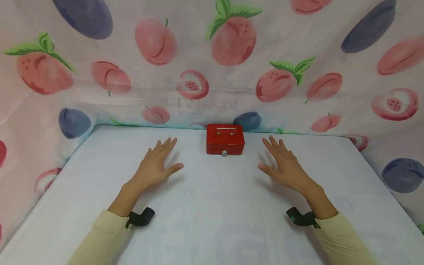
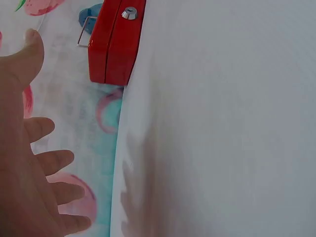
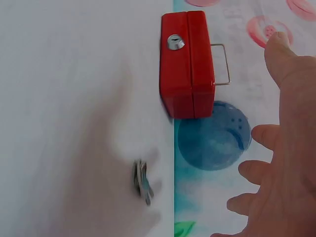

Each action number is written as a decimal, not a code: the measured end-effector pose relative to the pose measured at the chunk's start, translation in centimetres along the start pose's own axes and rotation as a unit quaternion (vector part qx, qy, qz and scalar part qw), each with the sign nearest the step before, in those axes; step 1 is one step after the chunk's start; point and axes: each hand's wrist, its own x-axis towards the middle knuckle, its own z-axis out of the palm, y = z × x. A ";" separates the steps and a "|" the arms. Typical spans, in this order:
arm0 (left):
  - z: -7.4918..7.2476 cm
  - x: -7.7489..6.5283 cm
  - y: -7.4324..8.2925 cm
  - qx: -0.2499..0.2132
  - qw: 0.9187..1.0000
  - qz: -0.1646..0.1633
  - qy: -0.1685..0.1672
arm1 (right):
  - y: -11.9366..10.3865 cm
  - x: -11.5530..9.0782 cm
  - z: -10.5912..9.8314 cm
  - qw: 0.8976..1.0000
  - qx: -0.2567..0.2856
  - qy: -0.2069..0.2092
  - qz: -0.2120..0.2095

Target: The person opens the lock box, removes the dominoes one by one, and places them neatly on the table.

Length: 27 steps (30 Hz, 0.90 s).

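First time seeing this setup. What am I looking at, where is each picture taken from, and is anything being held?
There's no robot here: a person works with a bare left hand and right hand. The wide picture comes from a camera worn on the head, looking forward and down. The other two come from cameras on the wrists, likely the black devices by the sleeves, so the scene looks turned sideways there.

On the white table sits a red box with a wire handle on top and a key lock in front. The right wrist view also shows a small metal bunch, perhaps keys. Fruit-printed cloth hangs behind. Neither hand holds anything; both are spread, apart from the box.
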 end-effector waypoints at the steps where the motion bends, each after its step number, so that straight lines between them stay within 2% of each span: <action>1: 0.2 0.3 0.2 -0.008 1.000 0.001 0.001 | -0.1 0.2 0.1 1.000 0.006 0.002 -0.001; 6: 1.2 1.7 1.2 -0.052 0.999 0.005 0.011 | -0.4 1.1 0.8 0.999 0.042 0.015 -0.006; 10: 1.9 2.5 1.9 -0.091 0.996 -0.002 0.020 | -0.8 2.0 1.4 0.997 0.073 0.007 0.002; 17: 3.3 4.0 3.1 -0.150 0.988 -0.014 0.024 | -1.8 3.6 2.1 0.992 0.124 0.005 -0.004; 22: 4.3 5.0 3.3 -0.185 0.982 -0.012 0.044 | -2.1 4.9 2.9 0.989 0.147 0.008 0.016; 27: 5.1 6.2 3.8 -0.225 0.973 -0.022 0.039 | -1.9 6.0 3.9 0.983 0.179 0.019 0.023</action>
